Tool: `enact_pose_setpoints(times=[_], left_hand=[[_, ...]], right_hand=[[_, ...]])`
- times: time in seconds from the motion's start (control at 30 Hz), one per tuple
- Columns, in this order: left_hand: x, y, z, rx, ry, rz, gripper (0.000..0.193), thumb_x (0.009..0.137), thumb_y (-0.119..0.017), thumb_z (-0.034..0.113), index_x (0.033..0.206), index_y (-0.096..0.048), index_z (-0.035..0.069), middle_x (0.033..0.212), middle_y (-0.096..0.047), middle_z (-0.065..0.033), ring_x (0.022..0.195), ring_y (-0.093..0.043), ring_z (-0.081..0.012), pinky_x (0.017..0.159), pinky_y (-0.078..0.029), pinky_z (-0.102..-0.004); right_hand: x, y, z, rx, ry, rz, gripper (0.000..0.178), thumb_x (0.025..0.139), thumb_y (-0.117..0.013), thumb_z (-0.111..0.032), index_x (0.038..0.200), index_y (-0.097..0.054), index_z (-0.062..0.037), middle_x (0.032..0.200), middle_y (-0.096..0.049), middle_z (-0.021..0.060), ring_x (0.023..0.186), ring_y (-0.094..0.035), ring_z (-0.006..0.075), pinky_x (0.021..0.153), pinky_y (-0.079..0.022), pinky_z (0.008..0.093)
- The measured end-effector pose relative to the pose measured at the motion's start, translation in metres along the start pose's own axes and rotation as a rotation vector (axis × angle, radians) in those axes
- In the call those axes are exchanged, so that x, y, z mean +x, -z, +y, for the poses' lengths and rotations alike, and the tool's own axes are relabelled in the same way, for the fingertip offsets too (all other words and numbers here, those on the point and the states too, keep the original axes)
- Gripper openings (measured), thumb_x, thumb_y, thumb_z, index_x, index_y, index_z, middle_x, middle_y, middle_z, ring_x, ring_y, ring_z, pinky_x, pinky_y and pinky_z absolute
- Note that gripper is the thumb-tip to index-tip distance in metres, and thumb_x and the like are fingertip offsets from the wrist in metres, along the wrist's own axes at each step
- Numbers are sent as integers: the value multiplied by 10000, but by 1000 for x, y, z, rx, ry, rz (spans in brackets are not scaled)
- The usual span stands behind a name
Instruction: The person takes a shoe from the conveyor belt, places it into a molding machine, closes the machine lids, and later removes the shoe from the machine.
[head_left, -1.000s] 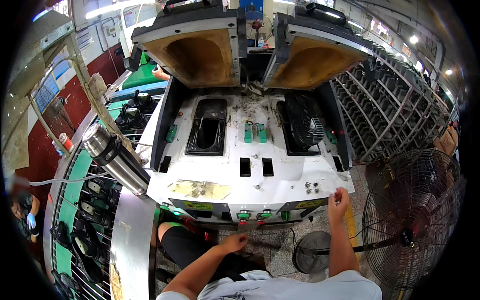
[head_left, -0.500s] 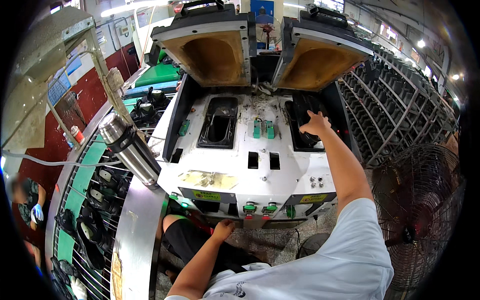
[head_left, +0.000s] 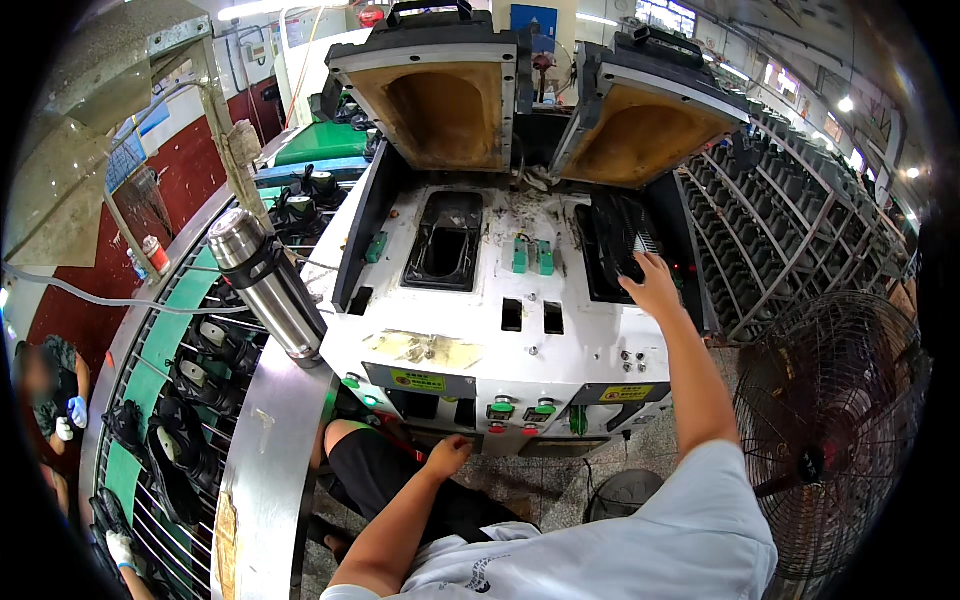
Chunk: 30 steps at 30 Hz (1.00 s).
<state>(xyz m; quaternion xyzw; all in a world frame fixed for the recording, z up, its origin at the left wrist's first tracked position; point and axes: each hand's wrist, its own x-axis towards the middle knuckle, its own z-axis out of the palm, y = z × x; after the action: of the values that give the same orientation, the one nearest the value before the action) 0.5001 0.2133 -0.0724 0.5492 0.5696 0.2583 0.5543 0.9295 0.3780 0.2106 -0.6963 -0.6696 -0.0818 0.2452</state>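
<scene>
My right hand [head_left: 652, 284] is closed on the near end of a black shoe [head_left: 622, 235], which lies in the right-hand bay of a white two-station press [head_left: 545, 350]. A striped, lighter patch shows on the shoe beside my fingers. The left-hand bay [head_left: 443, 240] is a black frame with a dark opening and no shoe in it. Above both bays the lids stand raised, the left lid [head_left: 435, 112] and the right lid [head_left: 650, 125] showing hollowed brown pads. My left hand [head_left: 447, 457], fingers curled in, stays low over my thigh at the press's front, holding nothing that I can see.
Left of the press, a steel flask [head_left: 265, 285] stands on a metal ledge [head_left: 262, 450]. Beyond it a roller conveyor [head_left: 150, 380] carries several black shoes, with co-workers at the far left. A large caged fan [head_left: 815, 460] and a shoe-form rack [head_left: 770, 215] stand at right.
My right hand has shifted from the top of the shoe to its near end, and the shoe's striped patch now shows. My left hand keeps its place. The view has tilted slightly.
</scene>
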Motion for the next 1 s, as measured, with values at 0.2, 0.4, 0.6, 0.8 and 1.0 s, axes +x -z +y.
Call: enact_pose_setpoints(times=[0.2,0.4,0.6,0.8,1.0], left_hand=[[-11,-28,43,290,-108,-125,321,822,-583,320,975,-668,52,891,-680,-176,873,-652,-341,773,-500,-406],[16,-86,127,257,-316,-330,267,908,-516,252,1016,-623,33,868,-655,-178,848,-628,-345,748,-479,-431],[34,-80,116,296,-419,-254,275,926,-499,239,1007,-633,13,866,-644,-213,839,-599,-405,738,-453,-470],[-42,46,47,106,-364,160,215,898,-573,206,971,-670,29,801,-663,-155,739,-643,-226,684,-500,-342],[-162,207,-47,186,-115,1025,185,812,-609,175,921,-665,36,876,-663,-156,784,-642,-300,718,-518,-381]], right_hand=[[-207,-30,92,595,-352,522,142,830,-622,-39,881,-492,-14,795,-470,35,711,-455,141,652,-408,308],[-272,-42,105,1301,-1469,725,319,913,-530,-343,774,-386,-95,699,-367,-2,588,-336,137,554,-309,297],[-251,-44,97,1703,-1185,446,305,922,-507,-392,764,-396,-156,698,-384,-4,605,-352,131,550,-287,286],[-343,-153,24,1281,-1220,-66,295,902,-553,-326,725,-445,-116,567,-373,13,471,-326,165,506,-354,360],[-346,-202,-157,1180,-498,-627,136,889,-573,-126,788,-505,-66,647,-444,2,560,-426,89,536,-379,255]])
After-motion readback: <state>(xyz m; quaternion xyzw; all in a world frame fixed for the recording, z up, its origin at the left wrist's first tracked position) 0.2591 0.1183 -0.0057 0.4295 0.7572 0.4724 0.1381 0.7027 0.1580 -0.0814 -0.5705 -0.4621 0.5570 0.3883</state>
